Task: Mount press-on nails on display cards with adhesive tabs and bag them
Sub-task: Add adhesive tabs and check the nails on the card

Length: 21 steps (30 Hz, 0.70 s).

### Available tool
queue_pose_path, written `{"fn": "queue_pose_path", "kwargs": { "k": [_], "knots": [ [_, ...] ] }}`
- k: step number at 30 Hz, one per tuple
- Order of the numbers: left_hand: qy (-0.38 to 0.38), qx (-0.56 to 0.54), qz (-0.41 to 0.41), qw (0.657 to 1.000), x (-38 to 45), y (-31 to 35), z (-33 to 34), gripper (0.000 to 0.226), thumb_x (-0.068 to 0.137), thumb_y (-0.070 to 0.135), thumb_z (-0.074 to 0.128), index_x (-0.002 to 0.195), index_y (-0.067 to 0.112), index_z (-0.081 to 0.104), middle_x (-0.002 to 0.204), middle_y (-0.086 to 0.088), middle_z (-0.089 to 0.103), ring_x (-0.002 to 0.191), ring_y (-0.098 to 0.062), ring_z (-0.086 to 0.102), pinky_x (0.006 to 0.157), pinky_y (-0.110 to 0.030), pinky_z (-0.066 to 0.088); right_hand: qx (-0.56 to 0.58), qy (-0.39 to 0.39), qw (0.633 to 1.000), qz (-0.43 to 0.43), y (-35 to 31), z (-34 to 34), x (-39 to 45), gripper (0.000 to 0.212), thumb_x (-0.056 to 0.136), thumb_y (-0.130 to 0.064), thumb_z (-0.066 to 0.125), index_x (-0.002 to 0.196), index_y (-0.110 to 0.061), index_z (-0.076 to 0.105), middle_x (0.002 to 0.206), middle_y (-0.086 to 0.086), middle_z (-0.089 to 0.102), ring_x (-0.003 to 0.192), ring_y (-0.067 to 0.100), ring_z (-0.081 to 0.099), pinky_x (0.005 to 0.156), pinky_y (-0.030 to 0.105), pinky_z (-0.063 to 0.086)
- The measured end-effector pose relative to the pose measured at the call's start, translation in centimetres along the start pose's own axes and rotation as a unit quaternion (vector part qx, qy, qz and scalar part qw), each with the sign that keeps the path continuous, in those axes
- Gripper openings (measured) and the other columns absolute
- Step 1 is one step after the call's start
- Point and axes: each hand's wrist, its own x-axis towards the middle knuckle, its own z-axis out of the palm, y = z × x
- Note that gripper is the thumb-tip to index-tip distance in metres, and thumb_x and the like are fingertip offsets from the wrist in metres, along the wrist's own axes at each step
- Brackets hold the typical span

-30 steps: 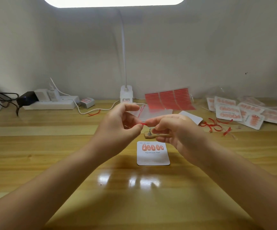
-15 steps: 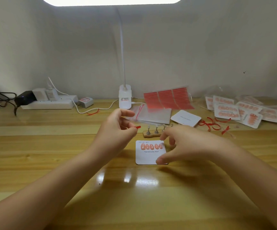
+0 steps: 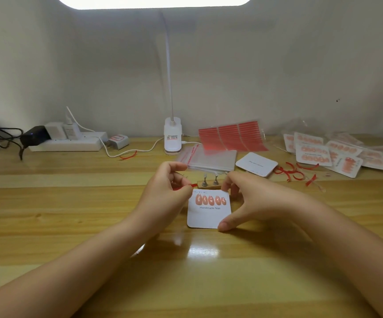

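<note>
Glossy wooden table (image 3: 71, 226) under bright lamp glare, pale wall behind. Two bare forearms reaching in from the near edge.

At centre, white display card (image 3: 209, 214) lying flat on the wood, printed "Handmade Nail", with five peach press-on nails (image 3: 210, 199) stuck in a row near its far edge. Right hand (image 3: 261, 198) arched over the card's right side, thumb tip touching the near right corner, fingers curved down at the far right edge, loosely framing the card; whether actually gripping it, cannot tell. Left hand (image 3: 165, 191) just left of the card, thumb and forefinger pinching a thin red strip (image 3: 192, 185), other fingers curled.

Just beyond the card, small wooden stand (image 3: 209, 185) with two metal pegs, partly hidden by the hands. Behind it, stack of clear zip bags (image 3: 211, 157) and, to the right, pile of blank white cards (image 3: 256, 164). Further right, scattered red peel-off strips (image 3: 289, 172), then finished carded nails in bags (image 3: 337, 152) spread along the right.

Farthest back against the wall: red sheet of adhesive tabs (image 3: 232, 138), white base of a desk lamp (image 3: 173, 136), and at left a power strip (image 3: 66, 143) with plugged chargers.
</note>
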Motion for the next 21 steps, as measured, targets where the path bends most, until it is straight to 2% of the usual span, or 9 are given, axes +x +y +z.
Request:
{"fn": "queue_pose_path", "kwargs": {
  "k": [4,8,11,12,14,16,21],
  "knots": [
    [-0.031,-0.051,-0.016,0.998,0.2,0.2,-0.2,0.039,0.081,-0.005,0.067,0.107,0.022,0.058,0.075,0.004,0.07,0.078,-0.012,0.07,0.078,-0.037,0.058,0.049,0.034,0.998,-0.015,0.0,0.5,0.2,0.076,0.051,-0.057,0.087,0.111,-0.042,0.041,0.105,-0.022,0.052,0.088,0.0,0.056,0.076,0.025,0.054],
    [-0.024,-0.077,0.013,0.997,0.2,0.6,-0.4,0.036,0.081,-0.006,0.069,0.105,0.018,0.059,0.073,0.003,0.071,0.08,-0.014,0.07,0.084,-0.034,0.056,0.107,0.084,0.99,-0.037,-0.4,0.8,0.3,0.077,0.061,-0.041,0.088,0.118,-0.042,0.036,0.1,-0.016,0.056,0.07,-0.003,0.063,0.064,0.022,0.055],
    [0.017,-0.135,0.059,0.989,0.3,1.5,-1.2,0.034,0.083,-0.01,0.066,0.105,0.015,0.058,0.072,0.003,0.068,0.079,-0.014,0.066,0.081,-0.033,0.056,0.276,0.126,0.952,-0.041,-1.0,0.6,0.1,0.081,0.07,-0.027,0.085,0.131,-0.036,0.034,0.095,-0.005,0.069,0.073,0.006,0.069,0.065,0.024,0.057],
    [0.027,-0.148,0.079,0.986,0.3,1.9,-1.6,0.034,0.083,-0.01,0.066,0.105,0.014,0.058,0.073,0.002,0.068,0.079,-0.014,0.066,0.079,-0.032,0.057,0.356,0.119,0.926,-0.037,-1.3,0.4,0.0,0.074,0.075,-0.022,0.082,0.133,-0.031,0.036,0.093,0.0,0.073,0.076,0.012,0.071,0.067,0.026,0.058],
    [0.032,-0.149,0.128,0.98,0.2,2.8,-2.3,0.034,0.083,-0.01,0.066,0.107,0.012,0.059,0.076,0.002,0.068,0.081,-0.014,0.065,0.079,-0.03,0.058,0.476,0.081,0.874,-0.04,-2.1,-0.2,-0.4,0.044,0.086,-0.013,0.07,0.126,-0.012,0.051,0.092,0.009,0.075,0.082,0.022,0.073,0.072,0.031,0.06],
    [0.027,-0.141,0.174,0.974,-0.1,3.7,-2.8,0.033,0.083,-0.009,0.065,0.108,0.011,0.058,0.078,0.002,0.067,0.079,-0.013,0.064,0.078,-0.028,0.057,0.51,0.06,0.855,-0.071,-2.8,-0.6,-1.1,0.023,0.092,-0.007,0.061,0.114,-0.004,0.063,0.093,0.015,0.075,0.087,0.028,0.072,0.077,0.035,0.06],
    [0.042,-0.129,0.252,0.958,-0.6,5.4,-3.7,0.032,0.079,-0.001,0.066,0.108,0.011,0.056,0.08,0.002,0.064,0.076,-0.012,0.062,0.074,-0.025,0.053,0.524,0.095,0.837,-0.124,-4.3,-1.0,-2.3,0.019,0.092,-0.004,0.059,0.107,-0.01,0.068,0.094,0.012,0.075,0.089,0.028,0.072,0.082,0.041,0.059]
  ]
}}
